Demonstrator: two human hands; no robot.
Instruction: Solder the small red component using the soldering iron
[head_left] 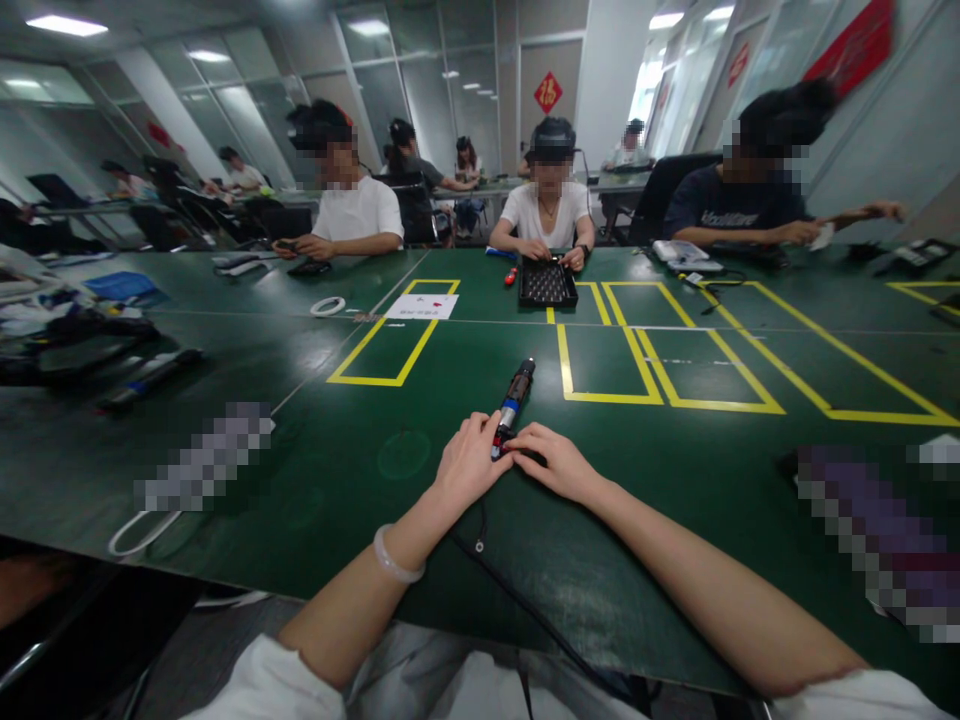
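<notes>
A slim electric screwdriver [514, 398], dark with a silver and blue band, lies on the green table with its tip pointing away from me. My left hand [466, 465] is closed against its left side near the rear end, thumb and fingers on the body. From the right, my right hand [555, 462] pinches the red rear part of the same tool, its fingertips meeting the left thumb. What the fingertips cover is partly hidden. A black cord [517, 597] runs from below my hands to the table's near edge, and a small ring terminal [479, 546] lies beside it.
Yellow tape rectangles [611, 398] mark the table ahead. Across it, a person handles small parts over a black tray [548, 300]. A white paper [421, 306] and a tape roll [328, 306] lie left of the tray. Blurred pouch-like items [214, 455] flank me.
</notes>
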